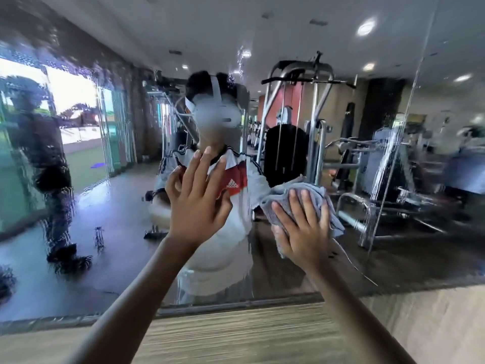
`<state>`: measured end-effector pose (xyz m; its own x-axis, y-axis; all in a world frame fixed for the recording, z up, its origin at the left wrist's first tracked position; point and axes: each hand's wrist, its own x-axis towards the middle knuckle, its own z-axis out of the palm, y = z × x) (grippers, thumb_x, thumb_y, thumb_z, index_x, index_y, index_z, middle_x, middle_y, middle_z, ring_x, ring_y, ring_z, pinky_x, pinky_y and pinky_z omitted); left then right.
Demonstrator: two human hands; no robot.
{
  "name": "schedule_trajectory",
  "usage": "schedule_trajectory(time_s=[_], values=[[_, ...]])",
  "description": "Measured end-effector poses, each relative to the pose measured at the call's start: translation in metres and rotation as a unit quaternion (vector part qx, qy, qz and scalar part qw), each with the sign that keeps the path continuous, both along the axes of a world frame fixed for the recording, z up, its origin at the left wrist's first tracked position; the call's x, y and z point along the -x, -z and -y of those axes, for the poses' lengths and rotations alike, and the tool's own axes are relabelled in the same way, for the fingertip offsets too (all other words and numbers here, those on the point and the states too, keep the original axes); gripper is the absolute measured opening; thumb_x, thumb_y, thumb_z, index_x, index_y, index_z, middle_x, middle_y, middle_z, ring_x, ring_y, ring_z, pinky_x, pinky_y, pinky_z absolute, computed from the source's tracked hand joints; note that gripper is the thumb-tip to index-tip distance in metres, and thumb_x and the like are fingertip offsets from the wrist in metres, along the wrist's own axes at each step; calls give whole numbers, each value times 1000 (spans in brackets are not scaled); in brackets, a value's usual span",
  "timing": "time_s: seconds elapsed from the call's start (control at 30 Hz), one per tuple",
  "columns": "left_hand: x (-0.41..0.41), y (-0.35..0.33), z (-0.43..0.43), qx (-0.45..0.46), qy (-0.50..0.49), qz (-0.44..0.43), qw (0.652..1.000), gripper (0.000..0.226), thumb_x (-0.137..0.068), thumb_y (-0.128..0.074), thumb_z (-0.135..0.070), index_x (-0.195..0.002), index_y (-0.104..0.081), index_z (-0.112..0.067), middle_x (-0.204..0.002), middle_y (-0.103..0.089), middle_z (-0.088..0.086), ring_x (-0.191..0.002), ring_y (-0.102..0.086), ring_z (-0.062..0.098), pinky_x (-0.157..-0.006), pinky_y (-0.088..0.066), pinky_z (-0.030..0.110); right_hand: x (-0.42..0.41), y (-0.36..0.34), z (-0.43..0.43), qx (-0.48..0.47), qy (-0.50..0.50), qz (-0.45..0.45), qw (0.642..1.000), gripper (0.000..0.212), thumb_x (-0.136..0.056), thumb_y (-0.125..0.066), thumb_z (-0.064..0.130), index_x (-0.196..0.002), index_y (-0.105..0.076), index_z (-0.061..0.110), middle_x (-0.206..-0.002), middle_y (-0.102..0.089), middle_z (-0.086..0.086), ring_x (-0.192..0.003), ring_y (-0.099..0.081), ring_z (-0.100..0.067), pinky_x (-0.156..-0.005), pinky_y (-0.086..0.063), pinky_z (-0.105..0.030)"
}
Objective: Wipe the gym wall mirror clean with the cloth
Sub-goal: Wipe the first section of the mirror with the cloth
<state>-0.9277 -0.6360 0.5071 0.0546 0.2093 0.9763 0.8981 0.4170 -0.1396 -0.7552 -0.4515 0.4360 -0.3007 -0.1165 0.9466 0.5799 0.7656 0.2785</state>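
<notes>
1. The right hand [304, 232] presses the grey cloth [279, 194] flat against the mirror [105, 232], its grip apart, fingers straight.
2. The left hand [196, 203] is raised before the mirror, grip apart, fingers spread.

I read the mirror [105, 232] as glossy glass, hard and smooth. A wet film over its left part breaks the reflection into rippled beads and streaks, and thinner wet streaks run down it on the right. The cloth [322, 203] is grey, soft fabric with a fuzzy, towel-like nap, matt and rumpled into folds. Below the glass, the ledge [236, 334] looks like wood or wood-look laminate, pale brown with fine straight grain lines and a dull finish. In the reflection, the weight machine [315, 143] has shiny silver metal tubes, and the black panel [286, 153] on it looks matt.
</notes>
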Motion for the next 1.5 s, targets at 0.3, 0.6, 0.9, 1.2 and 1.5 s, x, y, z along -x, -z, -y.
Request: schedule_trajectory(time_s=[0.3, 0.6, 0.9, 1.2, 1.5], values=[[12, -43, 7, -10, 3, -58, 998, 49, -90, -52, -33, -137, -52, -20, -138, -57, 15, -130, -40, 31, -102, -27, 47, 30, -122, 16, 188, 18, -221, 957, 56, -106, -15, 45, -156, -25, 22, -162, -27, -13, -148, -21, -30, -119, -10, -54], [12, -67, 7, 11, -41, -41, 998, 58, -94, -43, -43, -145, -49, -17, -151, -45, 18, -140, -33, 31, -109, -19, 50, -4, -52, -7, 16, 24, -42, 999, 56, -105, -32, 39, -158, -19, 29, -162, -26, -9, -151, -20, -29, -115, -22, -63], [14, -110, 13, 16, -32, -34, 999, 61, -92, -38, -43, -146, -49, -15, -151, -43, 20, -139, -32, 33, -109, -18, 51, 34, -195, 22, 146, 11, -162, 976, 55, -105, -15, 48, -157, -13, 30, -165, -12, -6, -152, -13, -28, -121, 0, -53], [16, -122, 20, 14, -45, -40, 998, 61, -93, -38, -45, -145, -51, -16, -149, -44, 21, -135, -34, 35, -106, -22, 53, -14, -130, -25, 20, 31, -37, 999, 56, -105, -13, 51, -158, 1, 36, -166, -5, -1, -153, -1, -21, -120, -10, -58], [16, -158, 14, 19, -67, -59, 996, 63, -95, -35, -47, -151, -42, -18, -161, -26, 20, -148, -26, 36, -112, -17, 55, 28, -253, 12, 74, 24, -96, 992, 58, -104, -18, 49, -158, -18, 28, -166, -12, -6, -152, -11, -28, -121, -2, -55]])
